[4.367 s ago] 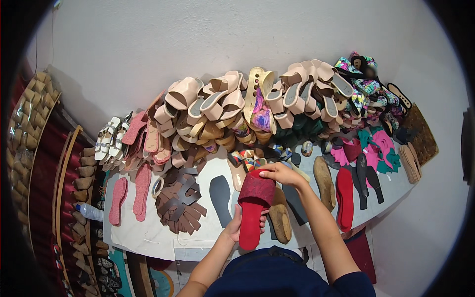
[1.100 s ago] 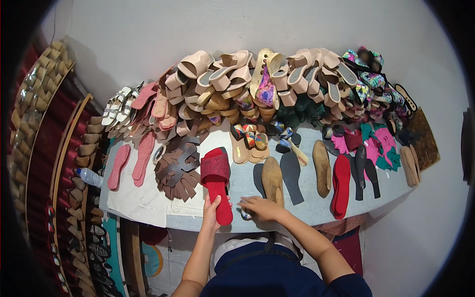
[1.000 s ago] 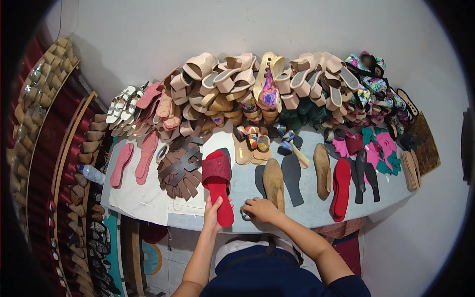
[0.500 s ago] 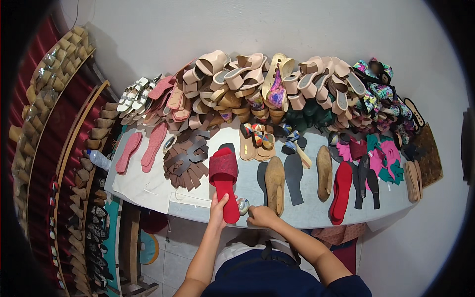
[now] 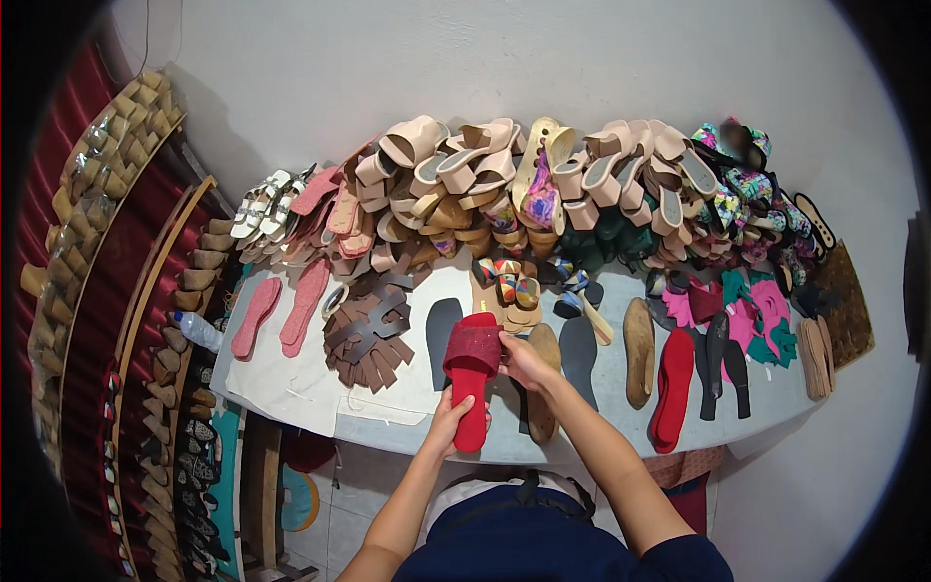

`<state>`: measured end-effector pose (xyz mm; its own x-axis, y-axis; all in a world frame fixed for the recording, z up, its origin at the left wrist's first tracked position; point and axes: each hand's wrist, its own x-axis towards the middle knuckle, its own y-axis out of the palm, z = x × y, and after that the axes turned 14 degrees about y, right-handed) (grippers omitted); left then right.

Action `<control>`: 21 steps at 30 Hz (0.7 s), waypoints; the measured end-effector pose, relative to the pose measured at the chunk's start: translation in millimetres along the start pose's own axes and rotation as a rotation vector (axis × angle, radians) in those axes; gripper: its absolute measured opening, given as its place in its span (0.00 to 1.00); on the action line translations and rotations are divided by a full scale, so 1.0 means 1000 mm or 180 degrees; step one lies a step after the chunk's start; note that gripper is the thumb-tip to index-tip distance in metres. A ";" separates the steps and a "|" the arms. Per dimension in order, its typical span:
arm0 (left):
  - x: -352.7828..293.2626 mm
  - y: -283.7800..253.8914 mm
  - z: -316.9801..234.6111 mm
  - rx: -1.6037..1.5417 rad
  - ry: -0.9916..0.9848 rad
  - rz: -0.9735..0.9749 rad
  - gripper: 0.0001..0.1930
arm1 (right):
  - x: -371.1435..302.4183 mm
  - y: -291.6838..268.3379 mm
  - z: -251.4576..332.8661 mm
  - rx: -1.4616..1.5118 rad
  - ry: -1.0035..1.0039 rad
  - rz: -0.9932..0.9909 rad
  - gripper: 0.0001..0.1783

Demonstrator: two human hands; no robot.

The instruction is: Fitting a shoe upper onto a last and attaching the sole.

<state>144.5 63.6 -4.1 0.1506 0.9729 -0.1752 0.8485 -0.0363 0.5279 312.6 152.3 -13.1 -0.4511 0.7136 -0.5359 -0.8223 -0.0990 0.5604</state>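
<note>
A red slide sandal [image 5: 469,398] with a dark red sparkly strap [image 5: 472,347] is held up over the table's front edge, toe pointing away from me. My left hand [image 5: 444,423] is closed round its heel end. At the strap's right side my right hand [image 5: 526,364] grips the sandal's edge, its fingertips partly hidden. Behind the sandal, on the left, lies a dark grey sole [image 5: 443,330]. A wooden shoe last [image 5: 543,419] is partly covered by my right hand and wrist. Right of it lie another grey sole [image 5: 579,359] and a second wooden last [image 5: 639,349].
Red insoles [image 5: 671,388] and black pieces lie at right. Pink insoles [image 5: 256,315] and brown strap pieces [image 5: 369,335] lie at left. Heaped sandals [image 5: 475,165] line the table's back. Racks of shoe lasts [image 5: 160,417] stand left, beside a plastic bottle [image 5: 197,330].
My right hand has left the small round shiny object at the table's edge and taken hold of the sandal's strap side. My left hand has shifted the sandal slightly right.
</note>
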 end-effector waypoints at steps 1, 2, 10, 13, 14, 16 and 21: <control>0.003 -0.004 0.001 0.0022 -0.0073 0.0082 0.17 | 0.003 -0.002 0.000 -0.0165 0.0021 -0.0015 0.22; 0.008 -0.004 -0.002 0.0045 -0.0141 0.0169 0.17 | 0.006 -0.003 0.001 -0.0185 0.0007 0.0000 0.22; 0.032 -0.010 -0.019 0.0153 -0.0502 0.0256 0.19 | 0.030 -0.006 0.027 0.0766 0.0546 -0.0086 0.20; 0.035 -0.002 -0.021 0.0417 -0.0707 0.0493 0.19 | 0.044 -0.022 0.037 0.0961 0.0649 -0.0501 0.15; 0.034 0.000 -0.021 0.0437 -0.0712 0.0505 0.19 | 0.042 -0.026 0.044 0.0305 0.0524 -0.0551 0.14; 0.036 -0.008 -0.014 0.0342 -0.0720 0.0532 0.18 | 0.049 -0.025 0.048 -0.0576 0.0333 -0.0844 0.12; 0.033 -0.007 -0.003 0.0784 -0.0528 0.0359 0.20 | 0.058 -0.022 0.057 -0.0797 0.0137 -0.0978 0.11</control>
<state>142.1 96.7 -11.2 0.3142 0.9099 -0.2708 0.9161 -0.2157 0.3380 324.3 235.7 -20.8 -0.1806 0.7072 -0.6836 -0.9780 -0.0551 0.2014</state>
